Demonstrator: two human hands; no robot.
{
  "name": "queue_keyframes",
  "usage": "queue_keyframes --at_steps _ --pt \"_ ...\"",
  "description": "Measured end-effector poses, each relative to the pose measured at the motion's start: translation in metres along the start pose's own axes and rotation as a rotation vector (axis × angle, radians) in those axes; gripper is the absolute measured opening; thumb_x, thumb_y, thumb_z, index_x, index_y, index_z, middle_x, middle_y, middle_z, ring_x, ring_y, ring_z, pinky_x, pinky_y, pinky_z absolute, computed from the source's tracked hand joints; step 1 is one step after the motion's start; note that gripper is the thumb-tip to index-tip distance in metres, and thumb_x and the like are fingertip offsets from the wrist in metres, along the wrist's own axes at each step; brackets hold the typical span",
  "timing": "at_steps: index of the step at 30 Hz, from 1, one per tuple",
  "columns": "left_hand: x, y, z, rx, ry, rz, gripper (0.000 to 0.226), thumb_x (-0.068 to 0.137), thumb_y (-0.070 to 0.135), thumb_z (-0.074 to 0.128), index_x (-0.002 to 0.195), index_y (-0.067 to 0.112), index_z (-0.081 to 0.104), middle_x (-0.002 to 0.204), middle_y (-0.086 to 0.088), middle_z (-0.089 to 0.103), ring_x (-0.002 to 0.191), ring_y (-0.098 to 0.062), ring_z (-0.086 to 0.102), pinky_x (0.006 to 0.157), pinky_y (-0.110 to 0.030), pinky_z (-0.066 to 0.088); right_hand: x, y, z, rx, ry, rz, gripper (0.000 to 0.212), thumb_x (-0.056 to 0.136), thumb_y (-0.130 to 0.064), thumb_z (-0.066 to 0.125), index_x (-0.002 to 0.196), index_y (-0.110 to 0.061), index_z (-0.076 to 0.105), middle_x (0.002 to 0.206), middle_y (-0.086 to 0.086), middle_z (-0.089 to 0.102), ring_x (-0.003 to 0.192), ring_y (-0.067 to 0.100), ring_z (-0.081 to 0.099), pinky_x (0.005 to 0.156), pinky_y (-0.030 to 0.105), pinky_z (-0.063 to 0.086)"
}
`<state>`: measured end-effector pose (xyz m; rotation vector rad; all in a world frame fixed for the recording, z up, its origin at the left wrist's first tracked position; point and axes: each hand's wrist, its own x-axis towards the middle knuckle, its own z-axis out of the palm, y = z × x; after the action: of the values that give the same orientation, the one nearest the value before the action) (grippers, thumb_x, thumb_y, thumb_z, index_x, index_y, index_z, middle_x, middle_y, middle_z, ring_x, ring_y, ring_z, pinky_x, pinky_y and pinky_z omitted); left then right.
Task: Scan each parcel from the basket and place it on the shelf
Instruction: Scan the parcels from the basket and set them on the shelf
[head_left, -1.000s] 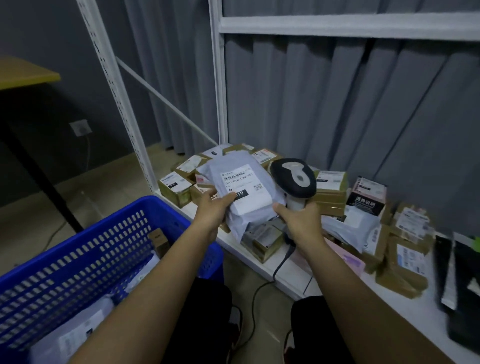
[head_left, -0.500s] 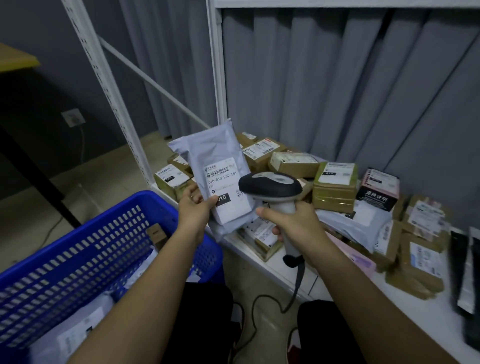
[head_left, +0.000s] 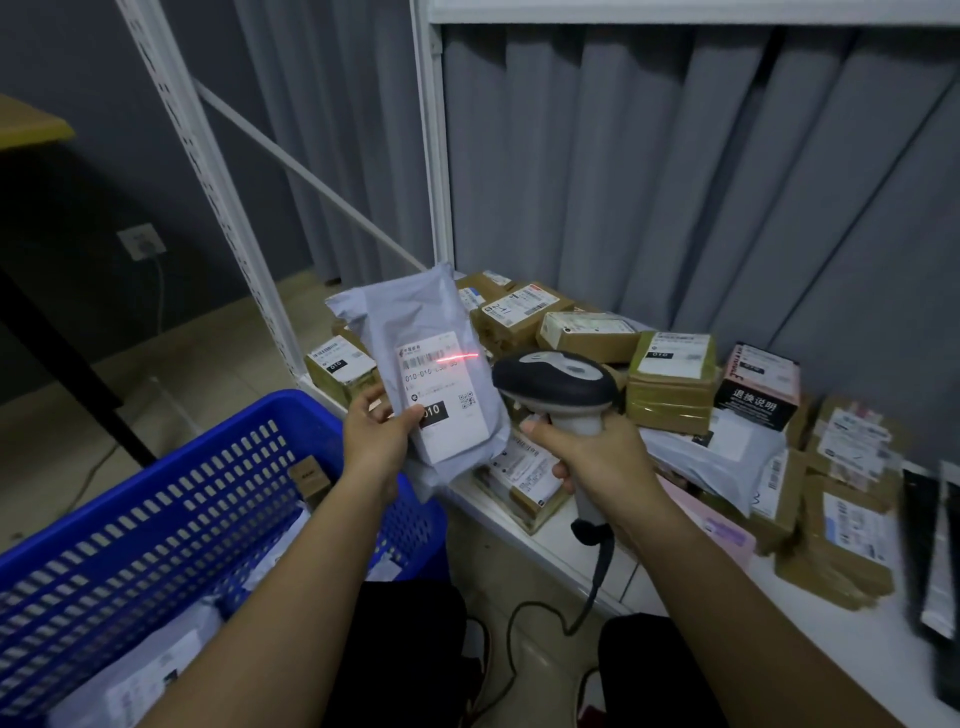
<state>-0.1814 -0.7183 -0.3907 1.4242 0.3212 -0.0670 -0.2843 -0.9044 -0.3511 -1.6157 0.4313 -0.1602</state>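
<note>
My left hand (head_left: 376, 434) grips a grey poly-bag parcel (head_left: 415, 332) by its lower left corner and holds it upright, its white label facing me. A red scan line falls across the label's barcode. My right hand (head_left: 597, 457) grips the handle of a black and grey barcode scanner (head_left: 553, 382), whose head points left at the label from close by. The blue basket (head_left: 171, 499) stands at the lower left with several parcels inside. The white shelf (head_left: 561, 530) lies behind both hands, piled with scanned boxes and bags.
Brown cartons (head_left: 670, 384) and a black-labelled box (head_left: 758, 387) crowd the shelf's middle and right. White shelf uprights (head_left: 431, 156) rise at the back before a grey curtain. The scanner cable (head_left: 592, 597) hangs to the floor between my knees. A table leg (head_left: 57, 338) stands at left.
The parcel was lifted off the pile and turned upright. The scanner swung down to face the label, and its red line now shows on the barcode.
</note>
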Motion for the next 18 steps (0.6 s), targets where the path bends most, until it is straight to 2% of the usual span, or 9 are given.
queue_keyframes --at_steps 2,5,8,13,16,18 --pt "0.007 -0.005 -0.002 0.011 0.036 -0.033 0.042 0.085 0.002 0.066 0.122 0.011 0.049 0.114 -0.003 0.063 0.097 -0.021 0.061 0.078 -0.034 0.050 0.013 0.003 -0.001 0.026 0.072 0.050 0.019 0.079 -0.024 0.077 0.092 -0.013 0.068 0.073 0.001 0.064 0.062 0.014 0.056 0.054 0.024 0.047" --pt "0.017 -0.012 -0.002 0.032 0.071 -0.121 0.042 0.086 0.005 0.067 0.125 0.006 0.051 0.114 -0.008 0.063 0.086 -0.020 0.060 0.067 -0.031 0.048 0.038 0.015 -0.006 0.078 0.168 0.141 0.032 0.080 -0.026 0.076 0.102 -0.005 0.065 0.076 0.006 0.062 0.061 0.017 0.056 0.059 0.030 0.048" --pt "0.030 -0.014 0.002 0.010 0.083 -0.186 0.040 0.088 0.007 0.065 0.126 0.003 0.051 0.108 -0.008 0.063 0.075 -0.015 0.058 0.057 -0.029 0.045 0.059 0.026 -0.013 0.106 0.231 0.192 0.040 0.078 -0.029 0.076 0.103 0.000 0.065 0.074 0.009 0.061 0.057 0.017 0.055 0.056 0.030 0.048" --pt "0.057 -0.008 0.026 0.069 0.010 -0.203 0.023 0.090 0.012 0.063 0.111 0.003 0.057 0.098 -0.011 0.062 0.073 -0.017 0.056 0.065 -0.031 0.049 0.077 0.024 -0.016 0.159 0.234 0.192 0.026 0.079 -0.025 0.075 0.091 -0.004 0.064 0.072 0.010 0.058 0.053 0.016 0.050 0.046 0.024 0.040" --pt "0.069 0.003 0.059 0.062 -0.066 -0.161 0.032 0.091 0.015 0.063 0.119 0.004 0.054 0.113 -0.012 0.063 0.083 -0.019 0.060 0.072 -0.034 0.052 0.085 0.020 -0.015 0.172 0.218 0.188 0.026 0.079 -0.025 0.074 0.092 -0.005 0.064 0.071 0.008 0.059 0.058 0.018 0.054 0.050 0.026 0.042" --pt "0.073 0.009 0.080 0.074 -0.193 -0.175 0.040 0.092 0.026 0.063 0.124 0.006 0.053 0.114 -0.008 0.064 0.093 -0.020 0.062 0.076 -0.035 0.055 0.089 0.020 -0.017 0.172 0.226 0.185 0.029 0.078 -0.027 0.075 0.095 -0.005 0.064 0.073 0.009 0.061 0.060 0.018 0.055 0.051 0.026 0.043"
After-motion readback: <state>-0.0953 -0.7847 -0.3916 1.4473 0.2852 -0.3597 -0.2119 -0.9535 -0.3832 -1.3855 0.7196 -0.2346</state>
